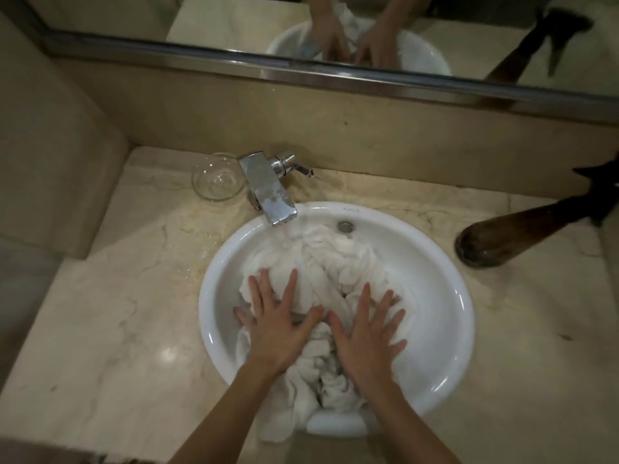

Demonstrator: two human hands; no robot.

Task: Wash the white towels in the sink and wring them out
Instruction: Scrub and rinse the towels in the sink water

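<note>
A heap of wet white towels (330, 266) fills the round white sink (442, 289), and one end hangs over the sink's front rim. My left hand (276, 324) lies flat on the towels with fingers spread. Beside it, my right hand (366, 333) presses down on the towels the same way, fingers straight and splayed. The chrome tap (269, 189) reaches over the sink's back rim, and water seems to run from it onto the towels.
A clear glass dish (217, 177) stands on the marble counter (117, 313) left of the tap. A dark brown vase (522, 234) stands at the right of the sink. A mirror (301, 31) runs along the back wall.
</note>
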